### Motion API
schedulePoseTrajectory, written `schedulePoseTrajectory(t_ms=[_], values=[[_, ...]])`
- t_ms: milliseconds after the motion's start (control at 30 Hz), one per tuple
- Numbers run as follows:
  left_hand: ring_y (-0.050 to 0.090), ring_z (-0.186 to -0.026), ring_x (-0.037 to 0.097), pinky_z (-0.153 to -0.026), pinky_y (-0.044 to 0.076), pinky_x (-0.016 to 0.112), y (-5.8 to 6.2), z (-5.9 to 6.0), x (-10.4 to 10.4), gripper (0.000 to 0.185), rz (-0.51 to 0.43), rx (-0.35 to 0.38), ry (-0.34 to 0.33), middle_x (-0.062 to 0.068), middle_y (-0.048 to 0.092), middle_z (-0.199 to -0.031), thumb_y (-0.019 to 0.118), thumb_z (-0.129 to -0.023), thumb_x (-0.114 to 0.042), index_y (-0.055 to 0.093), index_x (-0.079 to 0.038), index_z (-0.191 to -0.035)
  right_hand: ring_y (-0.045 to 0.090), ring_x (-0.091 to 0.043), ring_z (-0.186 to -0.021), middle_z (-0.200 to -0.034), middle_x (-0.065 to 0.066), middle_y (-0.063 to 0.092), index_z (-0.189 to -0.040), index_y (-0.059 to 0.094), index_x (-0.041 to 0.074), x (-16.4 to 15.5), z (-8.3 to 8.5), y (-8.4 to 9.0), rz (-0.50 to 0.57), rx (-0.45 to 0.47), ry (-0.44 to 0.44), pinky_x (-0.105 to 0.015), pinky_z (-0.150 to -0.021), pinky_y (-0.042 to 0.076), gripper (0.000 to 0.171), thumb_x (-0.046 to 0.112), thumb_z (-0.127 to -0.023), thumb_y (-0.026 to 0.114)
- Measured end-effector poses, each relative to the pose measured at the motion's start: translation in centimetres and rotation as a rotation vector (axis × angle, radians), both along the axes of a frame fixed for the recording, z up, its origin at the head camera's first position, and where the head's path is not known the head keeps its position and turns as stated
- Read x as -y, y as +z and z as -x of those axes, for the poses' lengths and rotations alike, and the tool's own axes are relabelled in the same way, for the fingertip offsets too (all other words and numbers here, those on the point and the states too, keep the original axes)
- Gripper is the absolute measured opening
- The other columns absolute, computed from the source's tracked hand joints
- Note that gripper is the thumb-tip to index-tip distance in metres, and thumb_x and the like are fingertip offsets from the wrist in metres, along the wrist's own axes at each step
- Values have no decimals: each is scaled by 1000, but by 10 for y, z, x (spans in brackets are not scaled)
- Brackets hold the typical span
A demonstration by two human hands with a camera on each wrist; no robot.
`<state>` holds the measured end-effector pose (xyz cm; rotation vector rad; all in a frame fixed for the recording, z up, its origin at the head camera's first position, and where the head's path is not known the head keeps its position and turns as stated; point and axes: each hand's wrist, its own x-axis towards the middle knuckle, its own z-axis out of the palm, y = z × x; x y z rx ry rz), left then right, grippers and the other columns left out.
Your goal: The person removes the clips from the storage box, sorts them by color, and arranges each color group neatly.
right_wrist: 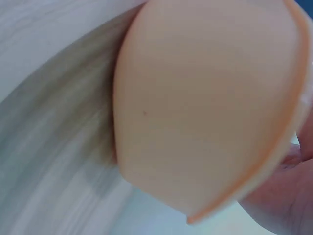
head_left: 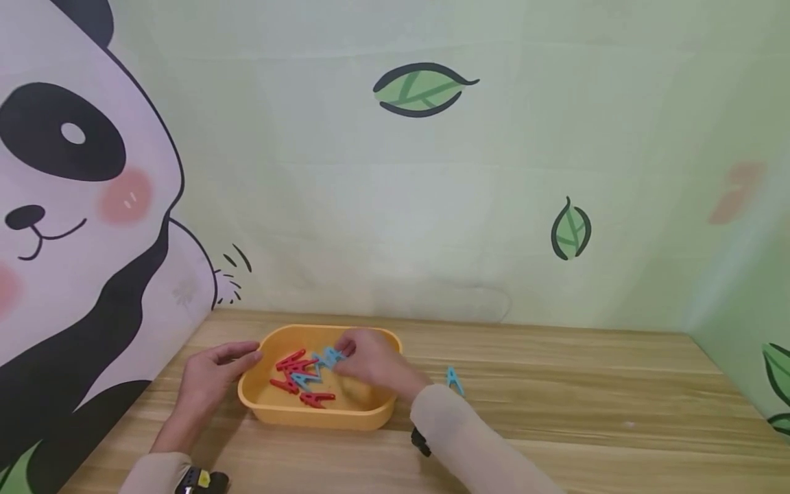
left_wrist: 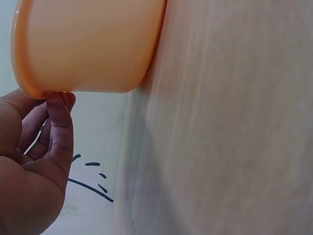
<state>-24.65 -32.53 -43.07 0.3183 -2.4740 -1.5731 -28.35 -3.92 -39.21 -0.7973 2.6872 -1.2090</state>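
An orange-yellow plastic basin [head_left: 321, 417] stands on the table with several red clothespins [head_left: 317, 398] and light blue clothespins [head_left: 305, 379] in it. My left hand [head_left: 210, 374] pinches the basin's left rim between thumb and fingers; the left wrist view shows those fingertips against the outer wall [left_wrist: 93, 49]. Over the basin's right half, my right hand [head_left: 373, 357] reaches in and its fingertips pinch a light blue clothespin [head_left: 333, 355]. In the right wrist view the basin's side [right_wrist: 205, 107] hides most of that hand.
Outside the basin, to the right of my right wrist, one light blue clothespin [head_left: 454, 380] lies on the wood-grain table [head_left: 586, 412]. Behind the table hangs a pale green backdrop [head_left: 308, 171] with a panda and leaves printed on it.
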Motion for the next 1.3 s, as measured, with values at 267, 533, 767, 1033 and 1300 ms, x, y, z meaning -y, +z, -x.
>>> schedulePoseTrajectory(t_ms=[267, 533, 767, 1033, 1300], values=[[61, -129, 34, -81, 53, 11, -2, 1, 0, 53, -2, 2, -2, 18, 70, -136, 80, -98, -36, 70, 0, -136, 65, -17, -95, -100, -2, 71, -114, 75, 0, -23, -11, 10, 103, -29, 15, -31, -88, 56, 25, 9, -91, 82], [60, -130, 33, -80, 52, 10, -1, 1, 0, 53, 0, 0, -1, 17, 70, -137, 80, -98, -36, 70, -1, -136, 66, -17, -92, -100, -4, 72, -112, 75, -1, -48, -21, 13, 156, -93, 6, -30, -85, 57, 25, 6, -90, 81], [61, -129, 31, -80, 52, 10, -1, 1, 0, 53, 3, -8, 3, 18, 70, -136, 80, -98, -36, 70, 0, -136, 65, -18, -91, -100, -3, 71, -113, 74, -1, -70, -32, 17, 158, -91, -61, -32, -83, 58, 24, 7, -91, 81], [60, -131, 34, -81, 52, 10, 0, 1, -1, 53, 12, 0, 3, 19, 68, -138, 78, -99, -36, 70, -1, -137, 65, -18, -90, -100, -5, 72, -113, 74, -1, -97, -38, 16, 190, -106, -117, -33, -83, 59, 25, 4, -90, 82], [59, -132, 35, -82, 53, 11, 0, 1, 0, 53, 17, 0, 0, 19, 68, -138, 78, -99, -37, 70, -1, -137, 66, -17, -90, -99, -3, 73, -114, 75, 0, -123, -39, 10, 184, -71, -210, -35, -84, 59, 26, 7, -91, 83]])
